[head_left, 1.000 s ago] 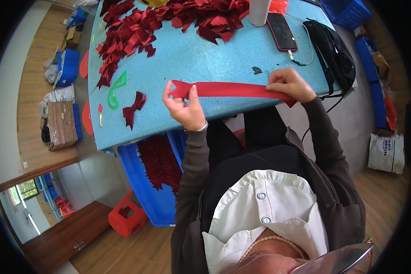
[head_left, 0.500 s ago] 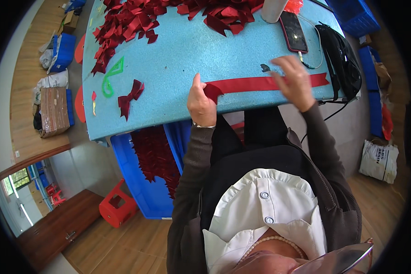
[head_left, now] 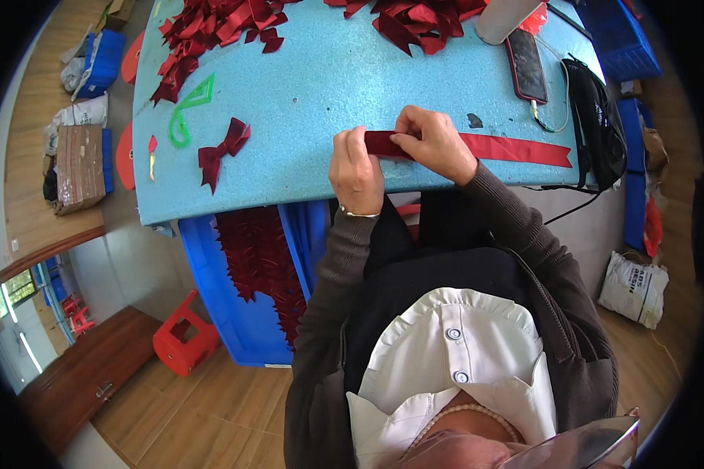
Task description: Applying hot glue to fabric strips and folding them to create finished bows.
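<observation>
Both hands pinch the red ribbon (head_left: 477,146) at its end: left hand (head_left: 357,170) w/ fingers closed, right hand (head_left: 434,143) thumb pressing. Best keep edges aligned, crease flat vs. the blue table (head_left: 305,102).

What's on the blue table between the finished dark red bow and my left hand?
Nothing: in the head view, only bare blue table lies between the dark red bow and the left hand.

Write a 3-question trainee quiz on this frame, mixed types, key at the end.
1. True or false: both hands grip the red ribbon.
2. Which lies closest to the finished red bow? A) the green outline shape B) the phone C) the black bag
3. Fill in: the ribbon's free end trails toward the person's ____ side.

Key: 1 true: left hand and right hand pinch it over the blue table. 2 A. 3 right.
</observation>
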Motion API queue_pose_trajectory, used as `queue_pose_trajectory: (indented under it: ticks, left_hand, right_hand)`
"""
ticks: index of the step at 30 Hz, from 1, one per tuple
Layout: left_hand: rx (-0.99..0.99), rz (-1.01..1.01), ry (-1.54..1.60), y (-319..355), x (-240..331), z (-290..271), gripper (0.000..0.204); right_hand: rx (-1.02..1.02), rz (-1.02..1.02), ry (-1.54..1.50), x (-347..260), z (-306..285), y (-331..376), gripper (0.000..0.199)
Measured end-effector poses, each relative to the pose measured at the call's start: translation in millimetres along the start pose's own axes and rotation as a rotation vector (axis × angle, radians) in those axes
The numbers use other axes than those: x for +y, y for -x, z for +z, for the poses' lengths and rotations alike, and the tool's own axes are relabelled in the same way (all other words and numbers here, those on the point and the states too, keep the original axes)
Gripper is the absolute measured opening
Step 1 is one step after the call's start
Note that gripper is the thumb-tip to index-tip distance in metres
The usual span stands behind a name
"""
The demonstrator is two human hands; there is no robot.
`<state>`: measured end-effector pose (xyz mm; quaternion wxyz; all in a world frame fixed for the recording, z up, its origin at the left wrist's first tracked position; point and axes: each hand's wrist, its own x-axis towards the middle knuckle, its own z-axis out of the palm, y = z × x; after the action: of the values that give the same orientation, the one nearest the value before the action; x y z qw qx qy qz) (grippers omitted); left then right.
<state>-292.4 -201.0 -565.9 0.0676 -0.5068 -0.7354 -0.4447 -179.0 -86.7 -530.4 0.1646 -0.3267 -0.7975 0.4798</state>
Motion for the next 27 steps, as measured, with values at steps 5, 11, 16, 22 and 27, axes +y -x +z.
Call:
queue_pose_trajectory:
  ticks: [5, 11, 16, 22, 27]
  left_hand:
    - [-0.157, -0.144, 0.171, -12.3, -10.3, -19.6, 0.045]
    - [-0.276, -0.187, 0.298, -17.7, -11.3, -12.8, 0.037]
    - [-0.207, 0.018, 0.150, -18.5, 3.2, 15.3, 0.034]
    - [-0.222, 0.026, -0.037, -20.5, 19.3, 30.7, 0.035]
    - [-0.283, 0.015, -0.071, -19.0, 34.4, 38.4, 0.036]
  right_hand:
    - [0.053, -0.110, 0.071, 12.7, 7.2, -16.8, 0.014]
    - [0.027, -0.134, 0.110, 24.1, -11.3, -20.8, 0.013]
    - [0.030, -0.139, 0.084, 34.1, -26.4, -19.8, 0.013]
    - [0.035, -0.119, 0.041, 40.5, -43.4, -16.8, 0.012]
    - [0.113, -0.195, 0.192, 49.3, -57.0, -2.5, 0.012]
